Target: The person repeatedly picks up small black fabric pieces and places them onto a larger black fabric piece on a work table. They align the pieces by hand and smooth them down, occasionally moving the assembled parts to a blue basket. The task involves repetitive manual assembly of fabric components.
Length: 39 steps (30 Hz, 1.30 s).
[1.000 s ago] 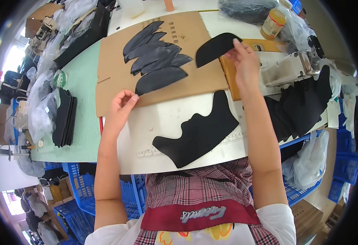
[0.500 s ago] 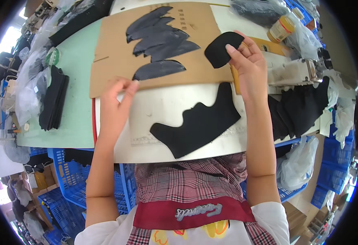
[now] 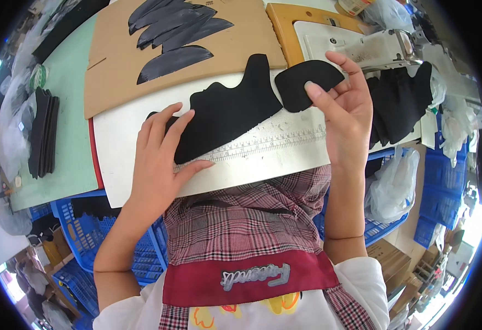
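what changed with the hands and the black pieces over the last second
The left hand left the cardboard sheet and now presses the large black cut piece. The right hand brought its small black piece down beside the large one. The dark pieces on the cardboard stayed put.

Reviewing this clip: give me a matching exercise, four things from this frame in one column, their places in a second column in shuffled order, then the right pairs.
Things:
1. small black oval piece
2. large black shaped piece
3. dark leaf-shaped pieces
4. stack of black pieces

Places:
A. on the brown cardboard sheet
B. on the green mat, far left
C. pinched in the right hand
D. under the left hand, on the white board

Pairs: 1-C, 2-D, 3-A, 4-B
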Tool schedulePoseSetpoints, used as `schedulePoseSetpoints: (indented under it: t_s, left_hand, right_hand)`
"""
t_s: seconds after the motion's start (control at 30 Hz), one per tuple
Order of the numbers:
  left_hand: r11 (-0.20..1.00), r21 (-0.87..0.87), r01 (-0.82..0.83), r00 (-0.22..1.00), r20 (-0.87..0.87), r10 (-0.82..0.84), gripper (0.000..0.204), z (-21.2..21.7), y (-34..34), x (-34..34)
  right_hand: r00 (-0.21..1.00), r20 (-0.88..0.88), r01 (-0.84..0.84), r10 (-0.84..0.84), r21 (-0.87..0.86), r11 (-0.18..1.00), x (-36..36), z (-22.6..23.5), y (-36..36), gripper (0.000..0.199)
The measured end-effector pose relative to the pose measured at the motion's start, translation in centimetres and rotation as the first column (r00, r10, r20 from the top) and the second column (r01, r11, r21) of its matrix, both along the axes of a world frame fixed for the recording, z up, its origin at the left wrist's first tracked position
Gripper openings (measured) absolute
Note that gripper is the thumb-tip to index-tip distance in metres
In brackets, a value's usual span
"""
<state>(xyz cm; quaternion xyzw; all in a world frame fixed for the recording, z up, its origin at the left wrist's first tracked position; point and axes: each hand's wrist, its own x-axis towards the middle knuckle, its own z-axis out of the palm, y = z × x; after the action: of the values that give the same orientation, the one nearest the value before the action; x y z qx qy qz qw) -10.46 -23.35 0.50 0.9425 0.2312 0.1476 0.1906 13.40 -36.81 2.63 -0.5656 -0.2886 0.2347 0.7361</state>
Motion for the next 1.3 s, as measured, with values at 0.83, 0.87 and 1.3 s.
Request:
schedulePoseSetpoints:
  t_s: [0.83, 0.87, 1.3]
  left_hand:
    - [0.574, -0.795, -0.198, 0.847, 0.156, 0.508, 0.014, -1.9, -3.3, -0.3]
    - [0.578, -0.788, -0.212, 0.851, 0.141, 0.506, 0.013, -2.0, -3.0, -0.4]
    - [0.827, -0.513, -0.228, 0.865, 0.284, 0.414, 0.01, -0.3, -1.9, 0.1]
  right_hand:
    - [0.915, 0.164, -0.282, 0.369, -0.395, 0.874, -1.2, -3.9, 0.8, 0.017]
    - [0.916, 0.156, -0.278, 0.37, -0.418, 0.865, -1.3, -4.5, 0.8, 0.017]
    - [0.881, 0.318, -0.189, 0.349, -0.441, 0.877, -0.2, -2.0, 0.6, 0.014]
